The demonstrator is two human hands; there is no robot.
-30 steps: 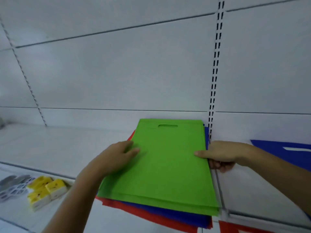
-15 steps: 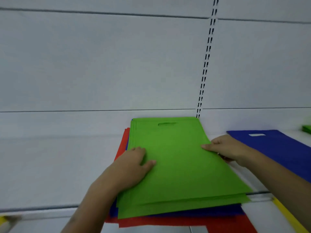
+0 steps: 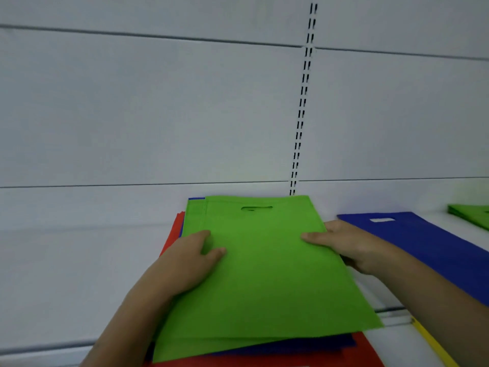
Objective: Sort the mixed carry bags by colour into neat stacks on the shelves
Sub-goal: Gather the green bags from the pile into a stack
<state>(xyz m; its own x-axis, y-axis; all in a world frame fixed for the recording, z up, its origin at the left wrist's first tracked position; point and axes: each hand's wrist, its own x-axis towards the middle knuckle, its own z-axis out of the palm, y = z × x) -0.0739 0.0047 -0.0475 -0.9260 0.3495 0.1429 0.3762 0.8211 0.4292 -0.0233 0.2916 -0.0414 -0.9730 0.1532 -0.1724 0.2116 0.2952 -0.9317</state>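
A mixed pile of flat carry bags lies on the white shelf (image 3: 79, 274). Its top green bag (image 3: 264, 274) covers further green bags, with a blue bag (image 3: 304, 345) and red bags (image 3: 172, 234) showing at the edges below. My left hand (image 3: 185, 263) rests on the green bag's left side, thumb on top. My right hand (image 3: 344, 245) pinches the top green bag's right edge, thumb on top, fingers under it. A blue bag (image 3: 436, 247) lies alone to the right.
Another green bag stack (image 3: 473, 214) sits at the far right of the shelf. A slotted upright (image 3: 301, 115) runs down the white back panel behind the pile. A yellow strip (image 3: 434, 343) marks the shelf's front edge at the lower right.
The view has come closer and tilted. The top green bag's right edge has lifted and shifted right in my right hand, uncovering green layers at its left edge. My left hand stays pressed on the pile.
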